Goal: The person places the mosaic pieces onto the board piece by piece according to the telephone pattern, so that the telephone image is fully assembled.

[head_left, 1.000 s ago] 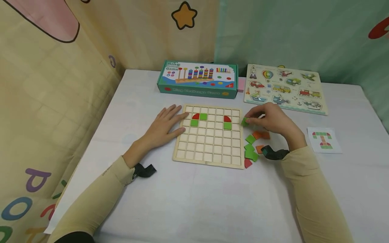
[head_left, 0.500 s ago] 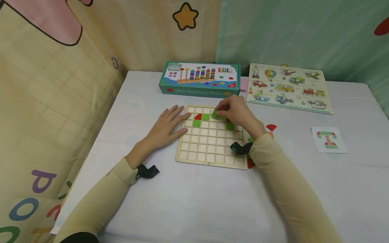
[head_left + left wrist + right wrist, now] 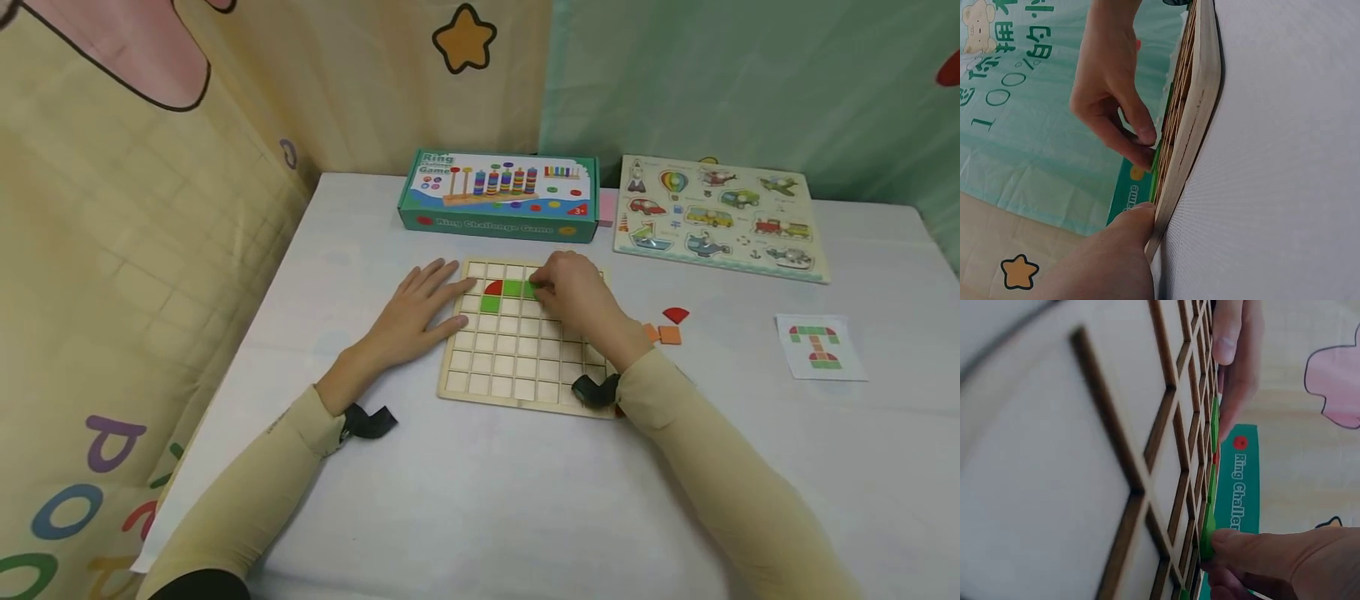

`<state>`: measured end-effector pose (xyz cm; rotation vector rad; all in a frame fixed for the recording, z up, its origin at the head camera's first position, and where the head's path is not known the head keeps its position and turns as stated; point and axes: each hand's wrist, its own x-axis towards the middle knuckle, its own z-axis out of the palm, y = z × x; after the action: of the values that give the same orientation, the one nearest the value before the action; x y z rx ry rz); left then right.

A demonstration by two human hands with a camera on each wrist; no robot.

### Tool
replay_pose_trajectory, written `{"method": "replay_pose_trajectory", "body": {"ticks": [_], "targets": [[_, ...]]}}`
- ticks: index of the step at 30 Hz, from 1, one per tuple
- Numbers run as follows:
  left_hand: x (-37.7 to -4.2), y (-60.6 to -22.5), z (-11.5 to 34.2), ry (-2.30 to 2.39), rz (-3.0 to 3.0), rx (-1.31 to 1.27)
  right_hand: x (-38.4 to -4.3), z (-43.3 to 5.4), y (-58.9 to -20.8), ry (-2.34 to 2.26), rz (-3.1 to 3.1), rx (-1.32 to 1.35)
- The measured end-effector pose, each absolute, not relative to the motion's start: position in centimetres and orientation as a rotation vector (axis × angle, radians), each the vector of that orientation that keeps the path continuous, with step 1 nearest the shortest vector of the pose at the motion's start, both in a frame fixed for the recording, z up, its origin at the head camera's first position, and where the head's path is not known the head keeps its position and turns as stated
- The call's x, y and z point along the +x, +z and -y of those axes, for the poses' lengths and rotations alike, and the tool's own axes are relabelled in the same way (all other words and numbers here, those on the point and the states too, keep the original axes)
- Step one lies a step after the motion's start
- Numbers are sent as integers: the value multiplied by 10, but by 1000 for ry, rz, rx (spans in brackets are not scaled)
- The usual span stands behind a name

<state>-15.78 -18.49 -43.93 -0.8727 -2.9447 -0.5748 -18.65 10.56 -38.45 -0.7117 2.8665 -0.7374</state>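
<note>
A wooden grid board [image 3: 517,404] lies on the white table. My left hand [image 3: 416,317] rests at its left edge, fingers spread and thumb on the rim. With thumb and index finger, my right hand [image 3: 577,292] pinches a green square tile [image 3: 1207,540] at a cell in the second row. Left of it sit a green tile [image 3: 512,288] and a red quarter-circle tile [image 3: 493,288], with another green tile [image 3: 490,305] below the red one. The right hand hides the tiles on the board's right side.
Right of the board lie a red quarter-circle [image 3: 676,315] and orange squares [image 3: 670,335], partly covered by the right arm. Farther right is a printed pattern card [image 3: 821,346]. Behind stand a Ring Challenge Game box [image 3: 498,223] and a vehicle puzzle [image 3: 720,218].
My right hand has carried the green tile from the board's right side leftward over the board and lowered it beside the other green tile. The left hand stays at the left edge.
</note>
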Motion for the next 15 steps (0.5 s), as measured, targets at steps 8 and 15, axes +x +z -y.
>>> {"method": "replay_pose_trajectory", "body": {"ticks": [8,15], "targets": [[-158,-441,183,-565,2946,-877,-161,-127,-372,-644,-2806,-846],[-157,-441,185,-550,2957,-865,-159,-189,-361,-754,-2763,-698]]}}
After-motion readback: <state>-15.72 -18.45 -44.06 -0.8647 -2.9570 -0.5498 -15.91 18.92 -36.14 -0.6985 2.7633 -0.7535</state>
